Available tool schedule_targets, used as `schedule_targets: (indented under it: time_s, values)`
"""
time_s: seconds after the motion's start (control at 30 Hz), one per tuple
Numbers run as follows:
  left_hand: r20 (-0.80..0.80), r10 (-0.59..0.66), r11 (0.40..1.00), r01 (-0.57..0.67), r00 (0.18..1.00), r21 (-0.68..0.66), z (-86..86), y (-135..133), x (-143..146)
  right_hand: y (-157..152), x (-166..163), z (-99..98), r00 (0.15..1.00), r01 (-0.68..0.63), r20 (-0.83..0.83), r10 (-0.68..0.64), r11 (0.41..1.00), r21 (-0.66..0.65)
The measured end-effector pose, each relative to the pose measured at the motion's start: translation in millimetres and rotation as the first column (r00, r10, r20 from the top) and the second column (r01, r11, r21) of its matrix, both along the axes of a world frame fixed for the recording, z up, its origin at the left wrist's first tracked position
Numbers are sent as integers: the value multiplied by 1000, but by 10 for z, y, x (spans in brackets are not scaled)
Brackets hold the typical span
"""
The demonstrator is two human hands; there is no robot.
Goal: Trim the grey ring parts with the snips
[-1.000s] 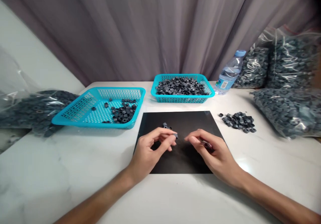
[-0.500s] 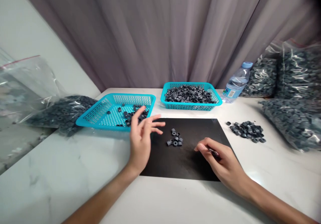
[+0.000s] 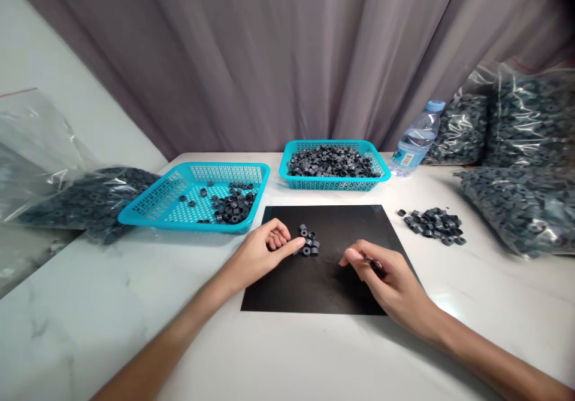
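On the black mat [image 3: 323,296] lies a small cluster of dark grey plastic rings [image 3: 307,250]. My left hand [image 3: 265,248] is at the cluster's left side, its thumb stretched out to the rings and its other fingers loosely curled. A gap shows between thumb and fingers, with nothing visible held. My right hand [image 3: 381,272] rests over the mat's right part, closed around a slim dark tool [image 3: 374,263]. Most of that tool is hidden in the fingers, so its kind cannot be made out.
At left stands a blue basket [image 3: 153,216] with some rings; a fuller blue basket [image 3: 335,182] is behind the mat. Loose rings [image 3: 433,224] lie right of the mat. A water bottle [image 3: 415,143] and bags of rings [image 3: 507,209] stand at right, another bag [image 3: 99,197] at left.
My left hand has come down from beside the left basket to the ring cluster, its spread fingers now curled. My right hand keeps its hold on the tool. The view has shifted slightly.
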State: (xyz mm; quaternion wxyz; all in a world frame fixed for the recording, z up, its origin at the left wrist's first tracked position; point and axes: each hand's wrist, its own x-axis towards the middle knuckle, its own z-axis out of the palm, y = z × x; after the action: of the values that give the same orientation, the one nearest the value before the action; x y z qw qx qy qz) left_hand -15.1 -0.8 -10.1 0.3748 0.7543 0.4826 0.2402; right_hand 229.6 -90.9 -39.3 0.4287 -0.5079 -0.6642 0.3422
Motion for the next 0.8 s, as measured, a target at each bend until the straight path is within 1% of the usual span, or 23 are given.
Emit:
schedule_targets:
  time_s: [0.03, 0.1, 0.17, 0.23, 0.3, 0.43, 0.53, 0.6, 0.67, 0.73, 0.8]
  values:
    - [9, -49, 997, 49, 999, -53, 16, 28, -37, 6, 3, 5, 1000, 10, -11, -11, 1000, -22]
    - [4, -126, 989, 125, 992, -83, 41, 75, -98, 16, 8, 11, 999, 30, -23, -31, 998, -57]
    - [-35, -185, 982, 183, 982, -47, 59, 102, -132, 23, 12, 10, 999, 36, -26, -38, 997, -73]
    - [-70, -215, 977, 214, 974, -13, 73, 110, -144, 26, 12, 6, 999, 30, -24, -32, 997, -74]
    - [-73, -232, 973, 232, 970, -18, 84, 111, -146, 28, 9, 3, 999, 21, -22, -23, 998, -67]
    - [-10, -217, 974, 216, 976, -71, 84, 119, -137, 33, 5, 5, 1000, 10, -25, -12, 998, -62]
    - [118, -132, 987, 142, 984, -72, 38, 128, -102, 34, 4, 12, 1000, 8, -26, -9, 998, -59]
    - [229, -62, 995, 79, 972, -62, -8, 110, -59, 37, 1, 15, 1000, 4, -27, -6, 999, -54]
    - [300, -20, 999, 31, 954, -31, -47, 50, -3, 41, -4, 14, 1000, 1, -31, -2, 998, -57]
    - [313, -30, 999, 22, 949, 29, -72, -53, 59, 46, -8, 11, 999, 0, -35, -2, 998, -66]
    - [298, -93, 994, 72, 950, 81, -86, -173, 117, 53, -9, 10, 999, -2, -43, -1, 997, -80]
